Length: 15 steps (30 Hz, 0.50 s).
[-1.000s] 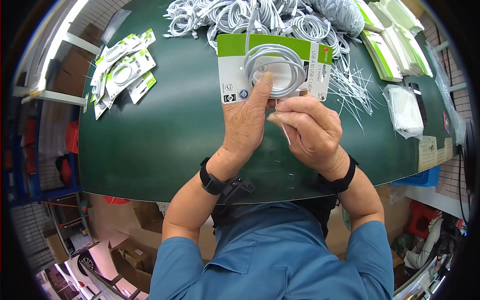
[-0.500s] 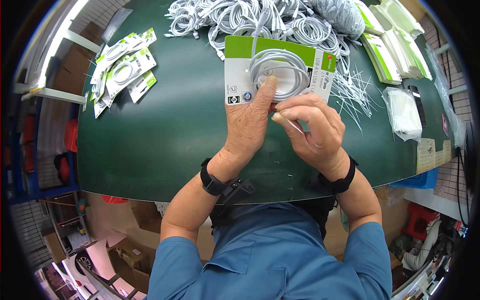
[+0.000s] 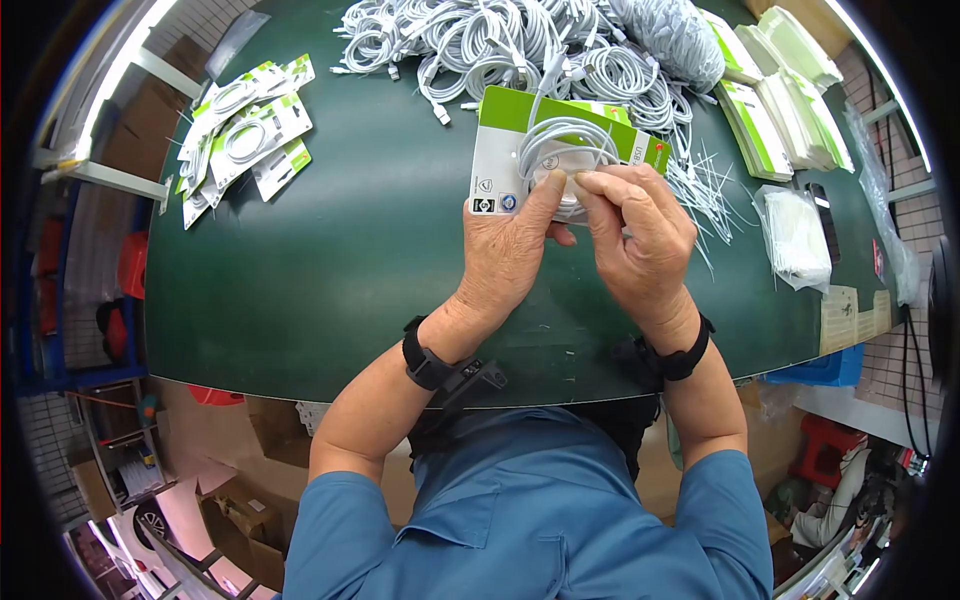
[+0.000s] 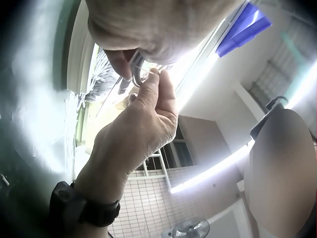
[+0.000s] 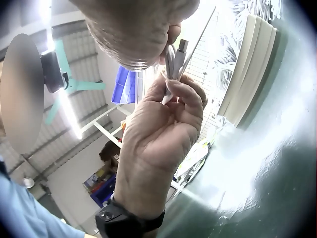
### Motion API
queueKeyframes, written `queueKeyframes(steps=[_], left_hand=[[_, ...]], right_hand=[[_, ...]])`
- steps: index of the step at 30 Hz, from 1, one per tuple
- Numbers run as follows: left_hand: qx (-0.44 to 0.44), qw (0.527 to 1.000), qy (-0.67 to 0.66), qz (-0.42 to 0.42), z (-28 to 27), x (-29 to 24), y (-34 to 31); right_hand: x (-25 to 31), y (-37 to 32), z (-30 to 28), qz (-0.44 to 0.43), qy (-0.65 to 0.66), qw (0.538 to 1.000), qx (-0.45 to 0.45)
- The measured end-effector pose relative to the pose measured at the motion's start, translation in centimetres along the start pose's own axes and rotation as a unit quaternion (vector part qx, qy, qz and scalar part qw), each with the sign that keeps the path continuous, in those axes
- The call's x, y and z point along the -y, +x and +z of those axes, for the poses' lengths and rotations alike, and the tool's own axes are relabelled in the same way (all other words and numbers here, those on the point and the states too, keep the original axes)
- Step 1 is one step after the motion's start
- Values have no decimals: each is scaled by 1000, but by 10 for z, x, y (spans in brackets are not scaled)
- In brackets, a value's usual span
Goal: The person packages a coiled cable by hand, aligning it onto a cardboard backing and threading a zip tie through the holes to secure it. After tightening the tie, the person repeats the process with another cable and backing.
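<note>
My left hand (image 3: 503,255) grips a green-and-white card (image 3: 492,150) from below, its thumb over a coiled white cable (image 3: 540,130) on the card's face. At the coil's lower part, the thumb and index finger of my right hand (image 3: 647,232) pinch together beside the left thumb. The thin white tie between them is mostly hidden. In the right wrist view a metal plug (image 5: 183,46) sticks out beside the left hand (image 5: 163,129). Seen from the left wrist, the right hand (image 4: 136,129) meets the coil with its fingertips.
Behind the card lies a heap of coiled cables (image 3: 480,40). Finished-looking carded cables (image 3: 245,140) lie at the left. On the right are card stacks (image 3: 755,130), loose thin ties (image 3: 700,195), a bag of ties (image 3: 795,235) and a dark phone (image 3: 822,210).
The card has shifted right and slightly down and is turned. My right fingertips have moved from below its edge up onto the coil, and the tie's loose end is out of sight.
</note>
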<state>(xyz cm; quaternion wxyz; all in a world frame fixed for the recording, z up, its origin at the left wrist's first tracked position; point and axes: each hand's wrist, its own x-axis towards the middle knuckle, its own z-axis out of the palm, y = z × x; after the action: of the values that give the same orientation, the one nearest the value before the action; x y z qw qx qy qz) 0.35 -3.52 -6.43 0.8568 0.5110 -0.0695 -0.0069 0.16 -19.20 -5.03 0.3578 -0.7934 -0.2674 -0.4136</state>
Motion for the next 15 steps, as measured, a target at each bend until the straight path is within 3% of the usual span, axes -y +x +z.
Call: queueKeyframes(steps=[5,11,15], left_hand=[[-7,1000,-5,-3,-3,-1,2],[-10,1000,-7,-14,-2,-2,2],[-4,1000,-18,-9,-4,-1,2]], right_hand=[[0,7,-4,-64,-58,996,5],[2,5,-14,-83,-25,994,62],[2,6,-15,-115,6,992,52]])
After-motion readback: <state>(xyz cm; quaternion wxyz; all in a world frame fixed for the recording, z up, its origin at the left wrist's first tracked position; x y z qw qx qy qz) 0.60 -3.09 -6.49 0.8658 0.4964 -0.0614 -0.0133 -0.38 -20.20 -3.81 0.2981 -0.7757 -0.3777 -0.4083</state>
